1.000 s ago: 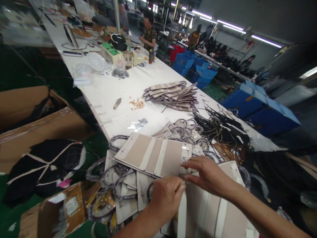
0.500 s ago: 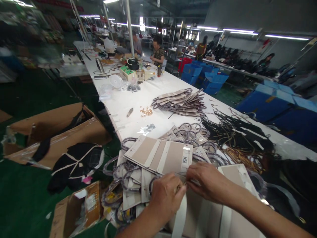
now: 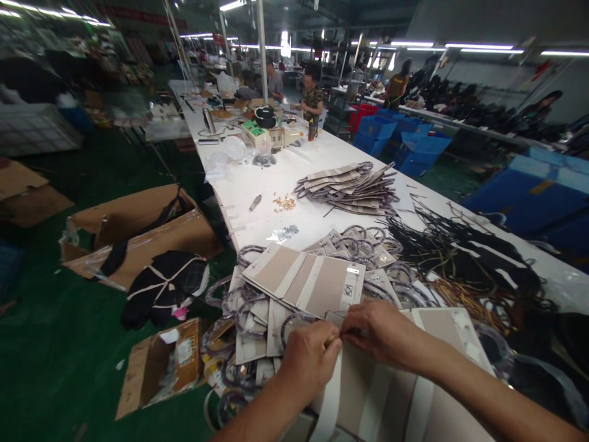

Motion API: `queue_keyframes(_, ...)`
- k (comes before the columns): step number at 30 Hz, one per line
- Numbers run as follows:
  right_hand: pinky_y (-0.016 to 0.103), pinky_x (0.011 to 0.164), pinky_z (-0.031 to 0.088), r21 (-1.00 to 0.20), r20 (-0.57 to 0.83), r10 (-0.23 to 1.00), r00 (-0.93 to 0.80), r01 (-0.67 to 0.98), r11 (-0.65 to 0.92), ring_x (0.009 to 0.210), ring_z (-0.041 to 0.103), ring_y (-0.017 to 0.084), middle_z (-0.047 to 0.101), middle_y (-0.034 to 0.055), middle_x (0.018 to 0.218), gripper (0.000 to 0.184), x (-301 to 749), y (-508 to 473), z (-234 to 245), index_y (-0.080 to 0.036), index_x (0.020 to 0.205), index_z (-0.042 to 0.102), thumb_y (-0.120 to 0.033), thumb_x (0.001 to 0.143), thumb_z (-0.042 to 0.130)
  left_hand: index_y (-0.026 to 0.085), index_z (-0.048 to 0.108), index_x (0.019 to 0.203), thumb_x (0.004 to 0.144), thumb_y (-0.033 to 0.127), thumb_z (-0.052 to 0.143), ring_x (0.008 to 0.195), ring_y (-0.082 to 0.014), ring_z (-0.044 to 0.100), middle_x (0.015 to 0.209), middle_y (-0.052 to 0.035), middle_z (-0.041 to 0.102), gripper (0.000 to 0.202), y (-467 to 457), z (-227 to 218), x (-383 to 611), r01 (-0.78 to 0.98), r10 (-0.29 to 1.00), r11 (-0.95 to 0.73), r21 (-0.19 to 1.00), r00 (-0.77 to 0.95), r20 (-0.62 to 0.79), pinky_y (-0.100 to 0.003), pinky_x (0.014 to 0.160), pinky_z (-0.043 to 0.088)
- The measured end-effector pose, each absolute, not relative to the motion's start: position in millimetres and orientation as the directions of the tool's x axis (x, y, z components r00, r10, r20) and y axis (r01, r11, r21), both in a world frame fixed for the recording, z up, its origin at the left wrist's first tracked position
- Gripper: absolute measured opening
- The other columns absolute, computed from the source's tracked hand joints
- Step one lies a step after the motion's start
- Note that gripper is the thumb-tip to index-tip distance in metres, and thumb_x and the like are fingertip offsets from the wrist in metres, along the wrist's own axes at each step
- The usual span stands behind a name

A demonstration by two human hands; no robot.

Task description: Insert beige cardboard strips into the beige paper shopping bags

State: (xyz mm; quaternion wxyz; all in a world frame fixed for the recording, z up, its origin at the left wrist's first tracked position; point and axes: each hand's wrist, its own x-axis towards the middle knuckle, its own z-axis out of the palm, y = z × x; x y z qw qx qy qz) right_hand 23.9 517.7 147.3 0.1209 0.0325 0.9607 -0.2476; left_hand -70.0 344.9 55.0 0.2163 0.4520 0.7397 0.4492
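Note:
My left hand (image 3: 307, 362) and my right hand (image 3: 381, 331) meet fingertip to fingertip at the near end of the long white table (image 3: 257, 202). Both pinch the top edge of a beige folded card (image 3: 368, 393) with white strips that lies under them. What sits between the fingertips is too small to make out. Just beyond lies another beige folded card (image 3: 306, 282) on a heap of small cards with grey cord loops (image 3: 248, 313).
A stack of card bags with grey handles (image 3: 347, 187) lies mid-table, black cords (image 3: 460, 252) to the right, small gold parts (image 3: 284, 202) and a tool (image 3: 255, 202) farther on. Open cardboard boxes (image 3: 138, 233) and dark cloth (image 3: 163, 288) sit on the green floor at left. People work at the far end.
The camera has tilted up and swung left, showing more floor and boxes. My hands stay together on the card edge, fingertips drawn closer.

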Motion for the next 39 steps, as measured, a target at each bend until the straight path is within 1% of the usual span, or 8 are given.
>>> queue_keyframes(5,0.032,0.082,0.042,-0.243,-0.266,-0.01,-0.964,0.057,0.968,0.083,0.067,0.021,0.076,0.0052,0.088,0.008,19,520,142,-0.02,0.08,0.069,-0.015,0.082,0.063,0.021,0.06,0.077,0.095,0.016,0.051,0.074,-0.0197,0.066,0.077,-0.0055,0.069,0.022,342,58,-65,0.69,0.885,0.119,0.714,-0.4,0.239,-0.033,0.066,0.037)
queue_keyframes(8,0.032,0.077,0.042,-0.162,-0.275,0.128,-0.953,0.177,0.971,0.08,0.066,0.02,0.076,0.0077,0.088,0.016,11,548,136,-0.018,0.082,0.072,-0.017,0.089,0.058,0.021,0.065,0.08,0.101,0.021,0.048,0.074,-0.02,0.068,0.077,-0.0066,0.071,0.027,341,59,-52,0.68,0.907,0.044,0.732,-0.334,0.256,-0.033,0.067,0.039)
queue_keyframes(11,0.028,0.07,0.041,-0.272,-0.338,0.216,-0.916,0.315,0.909,0.079,0.065,0.019,0.075,0.005,0.087,0.018,-4,582,132,-0.02,0.089,0.076,-0.028,0.094,0.06,0.021,0.069,0.078,0.096,0.025,0.061,0.071,-0.0173,0.066,0.075,-0.0032,0.072,0.02,342,56,-38,0.426,0.88,0.112,0.898,-0.462,0.109,-0.03,0.067,0.04)
queue_keyframes(14,0.026,0.07,0.041,-0.328,-0.395,0.151,-0.906,0.293,0.898,0.081,0.066,0.018,0.075,0.0037,0.091,0.015,-23,599,126,-0.022,0.092,0.077,-0.028,0.091,0.063,0.02,0.073,0.08,0.09,0.028,0.067,0.071,-0.0162,0.064,0.074,-0.0005,0.071,0.014,345,51,-36,0.105,0.816,0.255,0.961,-0.556,-0.156,-0.028,0.066,0.04)
queue_keyframes(16,0.026,0.072,0.041,-0.287,-0.418,0.096,-0.903,0.231,0.929,0.084,0.066,0.019,0.075,0.0041,0.094,0.016,-33,600,119,-0.022,0.092,0.078,-0.023,0.088,0.063,0.02,0.075,0.086,0.089,0.029,0.065,0.074,-0.0171,0.064,0.077,-0.0005,0.071,0.014,345,47,-40,0.034,0.807,0.295,0.955,-0.544,-0.23,-0.028,0.067,0.04)
queue_keyframes(24,0.028,0.071,0.039,-0.109,-0.469,0.1,-0.877,0.17,0.979,0.089,0.067,0.021,0.075,0.0052,0.1,0.018,-47,595,108,-0.024,0.094,0.077,-0.018,0.087,0.062,0.02,0.076,0.101,0.082,0.018,0.058,0.089,-0.0206,0.068,0.094,-0.0027,0.076,0.026,341,41,-47,-0.005,0.809,0.333,0.943,-0.511,-0.289,-0.031,0.08,0.045)
queue_keyframes(33,0.026,0.075,0.044,-0.217,-0.402,0.172,-0.899,0.276,0.937,0.089,0.068,0.02,0.076,0.0059,0.105,0.036,-40,609,89,-0.024,0.123,0.073,-0.018,0.09,0.059,0.02,0.076,0.101,0.081,0.017,0.058,0.092,-0.0222,0.069,0.095,-0.0038,0.077,0.027,343,41,-48,0.028,0.816,0.352,0.935,-0.499,-0.292,-0.033,0.082,0.046)
queue_keyframes(39,0.028,0.087,0.049,-0.301,-0.34,0.152,-0.928,0.261,0.917,0.1,0.069,0.022,0.075,0.0098,0.118,0.039,-32,613,85,-0.021,0.125,0.073,-0.017,0.092,0.053,0.019,0.076,0.099,0.081,0.017,0.058,0.09,-0.0225,0.07,0.093,-0.0039,0.077,0.025,341,37,-45,0.048,0.819,0.335,0.941,-0.509,-0.265,-0.033,0.082,0.046)
